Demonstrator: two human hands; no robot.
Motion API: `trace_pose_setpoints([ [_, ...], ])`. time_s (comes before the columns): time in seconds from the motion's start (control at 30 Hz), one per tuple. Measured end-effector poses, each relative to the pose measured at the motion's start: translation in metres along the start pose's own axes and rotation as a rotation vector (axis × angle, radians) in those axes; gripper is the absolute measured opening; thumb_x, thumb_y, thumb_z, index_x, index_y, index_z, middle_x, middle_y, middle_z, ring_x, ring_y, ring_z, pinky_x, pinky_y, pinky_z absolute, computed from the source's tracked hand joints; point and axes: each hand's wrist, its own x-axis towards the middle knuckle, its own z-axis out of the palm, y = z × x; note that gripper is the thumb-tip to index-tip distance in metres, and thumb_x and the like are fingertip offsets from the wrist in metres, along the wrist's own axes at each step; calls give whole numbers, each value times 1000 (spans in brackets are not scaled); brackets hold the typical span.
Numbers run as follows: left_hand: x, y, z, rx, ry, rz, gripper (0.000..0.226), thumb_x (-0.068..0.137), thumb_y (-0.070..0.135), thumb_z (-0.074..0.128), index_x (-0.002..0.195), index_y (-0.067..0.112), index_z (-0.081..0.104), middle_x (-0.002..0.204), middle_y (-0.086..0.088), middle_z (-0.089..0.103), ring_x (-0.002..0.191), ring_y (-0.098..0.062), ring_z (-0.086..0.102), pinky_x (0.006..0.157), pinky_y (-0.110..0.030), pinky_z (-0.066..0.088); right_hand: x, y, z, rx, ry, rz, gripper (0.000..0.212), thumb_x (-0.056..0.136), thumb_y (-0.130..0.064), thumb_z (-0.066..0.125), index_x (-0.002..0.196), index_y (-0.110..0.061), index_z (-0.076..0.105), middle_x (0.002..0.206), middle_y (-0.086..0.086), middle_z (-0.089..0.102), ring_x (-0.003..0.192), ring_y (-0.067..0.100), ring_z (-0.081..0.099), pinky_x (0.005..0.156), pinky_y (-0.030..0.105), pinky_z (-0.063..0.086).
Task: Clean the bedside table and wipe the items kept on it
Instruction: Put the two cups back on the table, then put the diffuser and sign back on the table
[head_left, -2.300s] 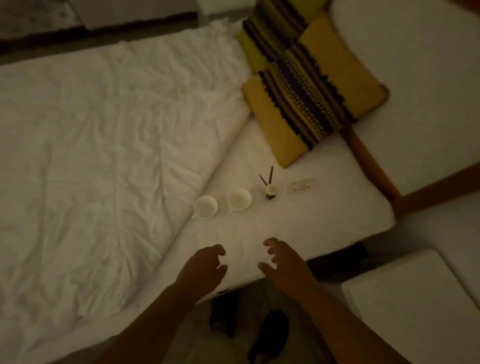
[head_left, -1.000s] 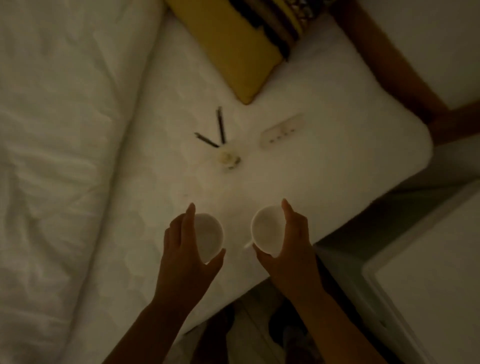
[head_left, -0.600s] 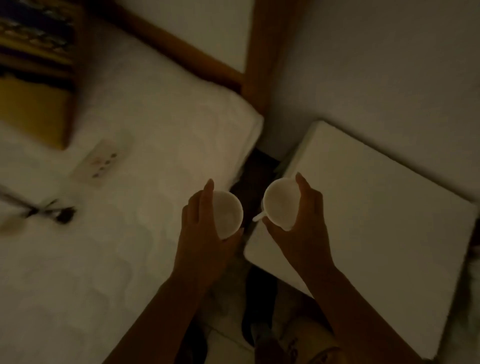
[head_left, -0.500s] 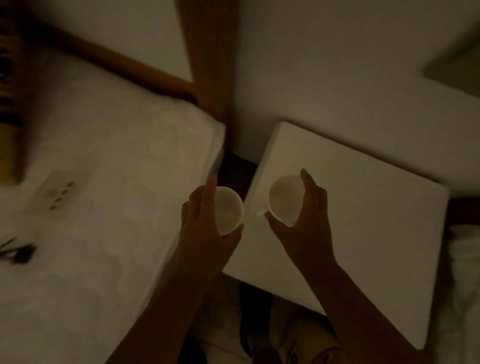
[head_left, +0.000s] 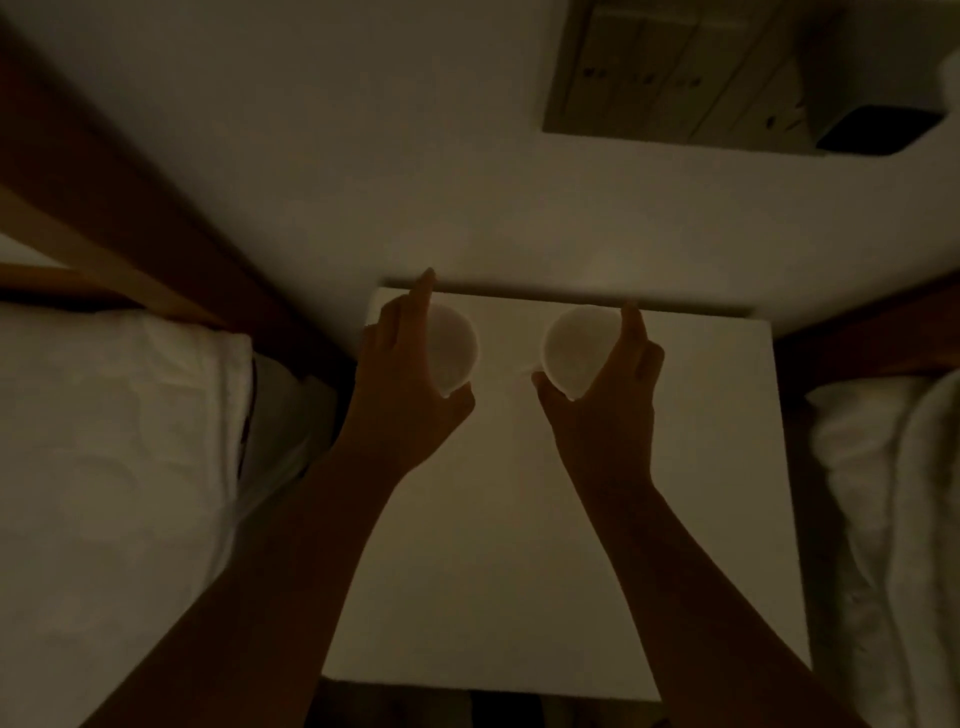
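Observation:
The room is dim. A white square bedside table (head_left: 571, 545) stands against the wall, directly below me. My left hand (head_left: 402, 384) grips a small white cup (head_left: 454, 345) over the table's far left corner. My right hand (head_left: 608, 410) grips a second white cup (head_left: 574, 348), whose handle points left, over the far middle of the table. Both cups are upright with their mouths facing up. I cannot tell whether they touch the tabletop.
A bed with white sheets (head_left: 114, 467) and a wooden headboard (head_left: 119, 249) lies to the left. A second bed with white bedding (head_left: 893, 519) is on the right. A switch panel (head_left: 675, 78) and a dark object (head_left: 878, 130) sit on the wall above.
Both hands picked up the two cups from the bed, carried them right and now hold them over the far edge of the bedside table. My view turned from bed to table.

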Motion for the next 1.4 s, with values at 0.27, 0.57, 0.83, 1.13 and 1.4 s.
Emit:
trace_pose_setpoints([
  [0.27, 21, 6, 8, 38, -40, 15, 109, 62, 25, 77, 150, 34, 13, 143, 9, 34, 121, -23, 39, 96, -48, 41, 11, -3, 8, -85, 8, 38, 110, 66, -46, 83, 149, -26, 14, 136, 8, 37, 116, 34, 55, 78, 51, 58],
  [0.57, -3, 14, -13, -14, -80, -94, 113, 72, 39, 79, 152, 32, -1, 160, 3, 11, 147, -23, 14, 112, -59, 28, -18, -9, -28, -133, -58, 15, 114, 67, -46, 81, 151, -30, 6, 154, 8, 17, 135, 33, 36, 88, 51, 50],
  [0.83, -115, -19, -86, -115, 52, -502, 85, 85, 34, 67, 152, 27, 16, 156, -1, 27, 142, -21, 29, 113, -45, 31, -112, -62, -25, -117, -229, -28, 96, 74, -45, 75, 147, -31, 14, 151, 0, 22, 136, 28, 35, 90, 38, 45],
  [1.13, -289, -116, -159, -211, 233, -913, 38, 90, 12, 60, 124, 27, 53, 102, 14, 58, 84, 2, 59, 65, -7, 46, -234, -165, 72, -66, -696, -256, 74, 86, -45, 64, 146, -30, 23, 147, -1, 34, 131, 18, 39, 103, 35, 42],
  [1.4, -378, -215, -213, -151, 390, -1164, 18, 87, 9, 62, 101, 21, 64, 100, 5, 64, 76, -1, 56, 67, -10, 38, -297, -256, 172, -153, -939, -618, 60, 86, -33, 66, 137, -21, 36, 128, 4, 49, 107, 21, 59, 80, 32, 54],
])
